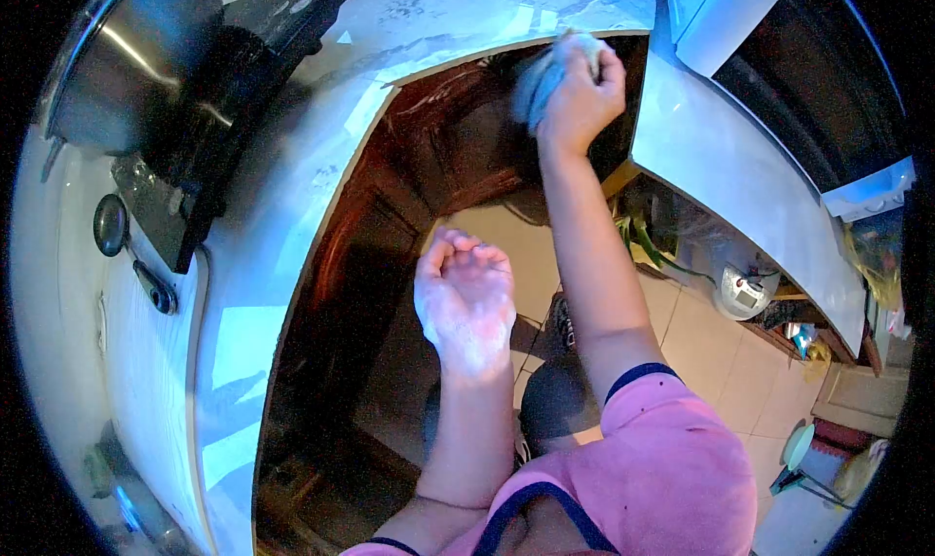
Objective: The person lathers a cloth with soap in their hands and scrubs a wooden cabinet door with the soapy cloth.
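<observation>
My right hand is closed around a pale, bluish cloth at the far edge of the countertop. The cloth hangs from the fingers, partly blurred, in front of the dark wooden cabinet front. Lower and further left, my left hand is palm up with its fingers loosely curled and apart. White suds cover its palm and wrist, and it holds nothing.
A large metal pot and a black stove are on the left counter. At the upper right is a microwave. A white round appliance sits below the right counter, above the tiled floor.
</observation>
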`<action>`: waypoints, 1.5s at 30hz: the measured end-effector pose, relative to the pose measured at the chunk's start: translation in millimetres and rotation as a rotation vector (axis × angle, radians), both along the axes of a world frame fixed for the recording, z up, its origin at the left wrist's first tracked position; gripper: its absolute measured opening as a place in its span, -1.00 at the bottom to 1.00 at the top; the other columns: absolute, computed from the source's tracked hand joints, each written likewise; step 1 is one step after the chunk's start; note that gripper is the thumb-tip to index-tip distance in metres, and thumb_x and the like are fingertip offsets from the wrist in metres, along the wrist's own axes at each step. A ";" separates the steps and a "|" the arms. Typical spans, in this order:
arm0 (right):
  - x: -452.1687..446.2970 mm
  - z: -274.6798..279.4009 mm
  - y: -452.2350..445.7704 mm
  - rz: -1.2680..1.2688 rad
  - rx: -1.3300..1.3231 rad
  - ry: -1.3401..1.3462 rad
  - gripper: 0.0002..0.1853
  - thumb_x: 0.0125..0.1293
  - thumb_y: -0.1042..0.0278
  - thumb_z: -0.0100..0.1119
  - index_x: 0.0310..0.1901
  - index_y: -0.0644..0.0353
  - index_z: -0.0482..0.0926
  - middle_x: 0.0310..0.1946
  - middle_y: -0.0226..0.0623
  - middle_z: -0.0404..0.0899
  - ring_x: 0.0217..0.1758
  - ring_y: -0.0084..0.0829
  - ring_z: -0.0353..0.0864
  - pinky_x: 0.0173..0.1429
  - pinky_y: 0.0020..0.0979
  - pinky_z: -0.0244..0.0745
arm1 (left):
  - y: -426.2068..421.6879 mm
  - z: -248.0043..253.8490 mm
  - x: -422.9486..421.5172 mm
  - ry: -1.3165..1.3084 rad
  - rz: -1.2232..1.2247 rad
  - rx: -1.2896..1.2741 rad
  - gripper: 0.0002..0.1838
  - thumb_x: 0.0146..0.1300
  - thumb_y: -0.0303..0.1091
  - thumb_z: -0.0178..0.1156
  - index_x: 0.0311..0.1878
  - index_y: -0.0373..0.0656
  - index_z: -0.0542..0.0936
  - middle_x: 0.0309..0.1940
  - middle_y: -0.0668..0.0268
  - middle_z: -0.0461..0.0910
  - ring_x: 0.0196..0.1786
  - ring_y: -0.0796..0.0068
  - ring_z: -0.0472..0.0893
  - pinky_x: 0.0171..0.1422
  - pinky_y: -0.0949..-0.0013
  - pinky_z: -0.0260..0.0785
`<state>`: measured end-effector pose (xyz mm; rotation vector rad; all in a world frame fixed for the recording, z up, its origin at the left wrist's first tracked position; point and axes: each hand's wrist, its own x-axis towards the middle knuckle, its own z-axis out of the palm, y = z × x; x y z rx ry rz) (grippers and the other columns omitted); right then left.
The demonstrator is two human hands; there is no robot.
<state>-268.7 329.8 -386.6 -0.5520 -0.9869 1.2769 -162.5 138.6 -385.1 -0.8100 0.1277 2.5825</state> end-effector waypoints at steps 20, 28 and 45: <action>-5.8 0.8 8.9 0.138 -0.099 0.249 -0.80 0.12 0.45 0.23 -0.26 0.32 0.46 -0.33 -0.33 0.52 -0.29 -0.49 0.44 -0.14 -0.41 0.40 | -8.5 -1.5 -4.1 0.008 0.002 -0.008 -0.93 0.24 -0.46 -0.02 -0.22 -0.16 0.43 -0.47 0.40 0.45 -0.41 0.58 0.47 -0.25 0.47 0.34; -7.0 -7.9 -95.7 0.212 0.607 -0.170 -0.81 -0.07 0.52 0.30 -0.37 0.16 0.52 -0.37 -0.24 0.45 -0.25 -0.24 0.50 -0.11 -0.37 0.44 | 2.5 -0.3 -0.3 0.017 -0.005 -0.027 -0.91 0.24 -0.44 -0.02 -0.20 -0.15 0.41 -0.46 0.40 0.46 -0.40 0.59 0.46 -0.27 0.47 0.34; -4.7 -66.1 -65.6 0.104 0.548 -0.367 -0.82 -0.03 0.45 0.27 -0.33 0.22 0.58 -0.27 -0.19 0.48 -0.15 -0.22 0.50 -0.05 -0.35 0.41 | -7.3 -4.0 -4.1 0.032 0.015 0.024 -0.92 0.24 -0.45 -0.01 -0.21 -0.18 0.43 -0.44 0.38 0.46 -0.39 0.56 0.47 -0.25 0.43 0.34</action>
